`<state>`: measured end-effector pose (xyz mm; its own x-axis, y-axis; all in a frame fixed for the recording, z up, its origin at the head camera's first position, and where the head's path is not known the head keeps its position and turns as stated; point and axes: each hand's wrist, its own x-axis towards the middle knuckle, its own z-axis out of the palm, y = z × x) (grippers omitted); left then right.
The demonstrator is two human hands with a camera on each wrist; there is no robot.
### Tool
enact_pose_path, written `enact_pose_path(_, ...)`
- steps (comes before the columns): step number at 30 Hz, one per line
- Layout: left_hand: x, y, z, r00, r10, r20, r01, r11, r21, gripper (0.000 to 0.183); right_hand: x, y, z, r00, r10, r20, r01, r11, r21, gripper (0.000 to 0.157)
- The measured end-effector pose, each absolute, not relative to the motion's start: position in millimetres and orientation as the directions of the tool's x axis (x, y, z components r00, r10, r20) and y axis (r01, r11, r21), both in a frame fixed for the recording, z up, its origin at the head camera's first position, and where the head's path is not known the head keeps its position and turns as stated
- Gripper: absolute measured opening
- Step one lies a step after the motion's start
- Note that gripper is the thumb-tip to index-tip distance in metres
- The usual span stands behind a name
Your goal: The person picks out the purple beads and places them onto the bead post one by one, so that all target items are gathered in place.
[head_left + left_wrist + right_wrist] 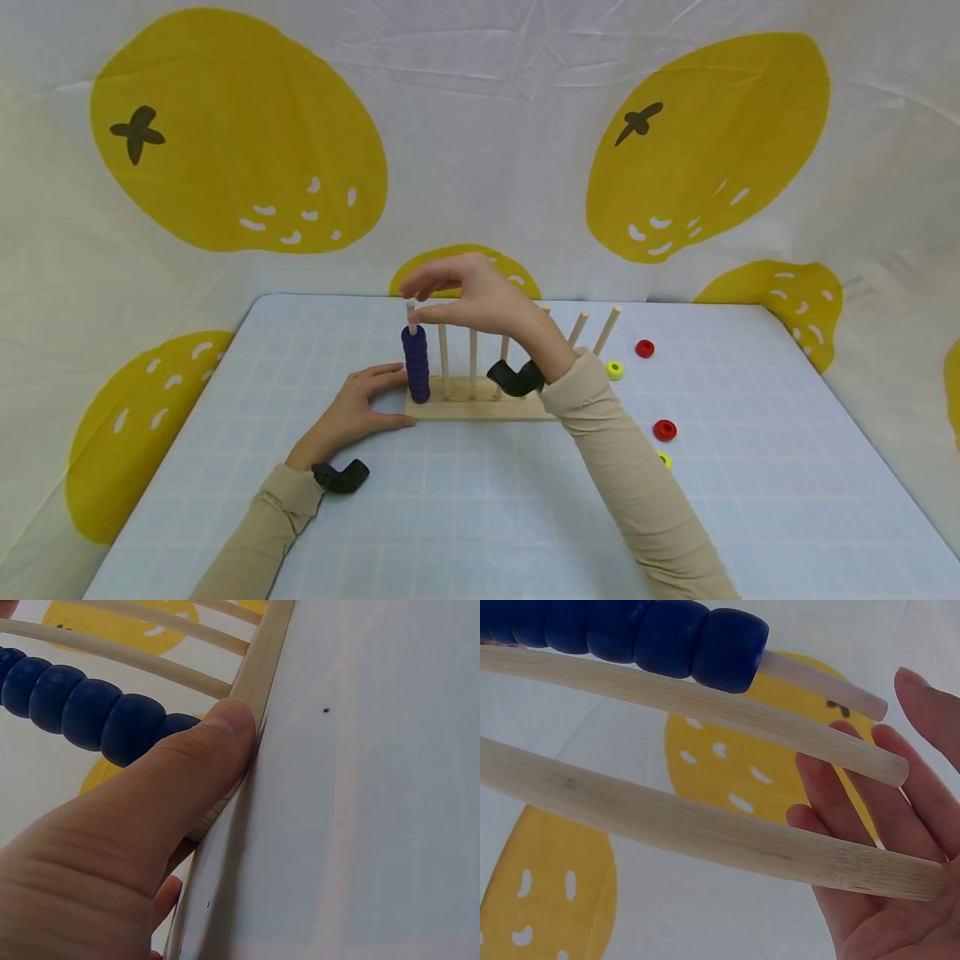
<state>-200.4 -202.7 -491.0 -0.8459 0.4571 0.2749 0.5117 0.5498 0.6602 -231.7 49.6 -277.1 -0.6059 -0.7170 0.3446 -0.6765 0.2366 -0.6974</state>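
A wooden stand [480, 409] with a row of upright pegs rests on the table. Dark blue beads [416, 365] are stacked on its leftmost peg, whose pale tip [866, 697] sticks out above the top bead. My left hand [362, 407] holds the stand's left end, thumb at the front edge and fingers toward the back; its thumb [202, 746] lies against the base close to the lowest bead. Over the leftmost peg's top is my right hand [487, 296], its fingers spread and nothing held between them. The right forearm hides part of the stand's right side.
To the right of the stand lie two red beads [645, 348] and two yellow beads [614, 370], one yellow partly behind the right sleeve [630, 475]. A white cloth with yellow fruit prints hangs behind the pale checked table [787, 467].
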Motion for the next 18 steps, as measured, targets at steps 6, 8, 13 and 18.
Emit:
enact_pose_path(6, -199.6, -203.5, -492.0, -0.844, 0.45, 0.29, 0.518, 0.551, 0.654, 0.068, -232.9, 48.0, -277.5, -0.602, -0.699, 0.386, -0.687, 0.208, -0.696, 0.02)
enact_pose_path(8, -199.2, -203.5, -491.2, -0.846, 0.45, 0.286, 0.514, 0.548, 0.66, 0.068, -233.4, 47.9, -278.0, -0.605, -0.68, 0.414, -0.688, 0.184, -0.702, 0.019)
enact_pose_path(13, -199.5, -204.1, -490.9, -0.845, 0.454, 0.283, 0.514, 0.543, 0.664, 0.069, -232.9, 48.3, -278.7, -0.624, -0.628, 0.466, -0.666, 0.115, -0.737, 0.016)
enact_pose_path(18, -200.4, -204.3, -491.3, -0.85, 0.453, 0.27, 0.504, 0.545, 0.671, 0.07, -229.3, 52.0, -276.7, -0.65, -0.589, 0.48, -0.615, 0.036, -0.788, 0.015)
